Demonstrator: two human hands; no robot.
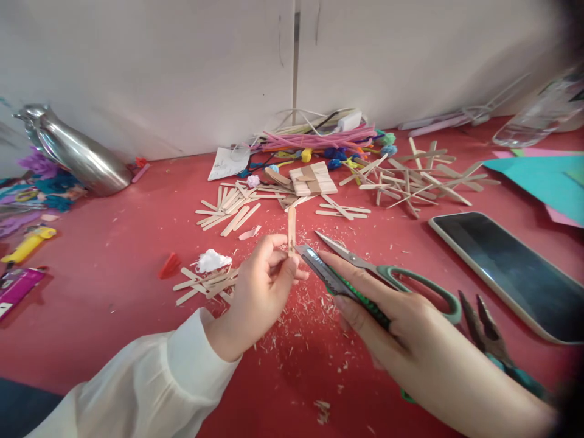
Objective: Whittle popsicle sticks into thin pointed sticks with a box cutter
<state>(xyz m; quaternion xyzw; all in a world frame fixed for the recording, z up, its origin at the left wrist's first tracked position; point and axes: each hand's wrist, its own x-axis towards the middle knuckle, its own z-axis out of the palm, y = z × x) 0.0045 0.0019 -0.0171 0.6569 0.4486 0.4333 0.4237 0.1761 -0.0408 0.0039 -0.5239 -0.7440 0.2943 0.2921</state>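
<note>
Stick (292, 226) sits clamped in left hand (253, 298) fingers; right hand (395, 319) fingers clamp cutter (334, 282), blade at stick's lower part. Shave shallow, edge clear of left fingers.

Sheer white sleeve (132, 383), wide plain cuff (201, 362)

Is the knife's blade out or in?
Out: the blade shows beyond the front of the knife, its tip at the wooden stick in the left hand.

Single head-worn view, close above the red table (123, 249), forward and downward.
</note>
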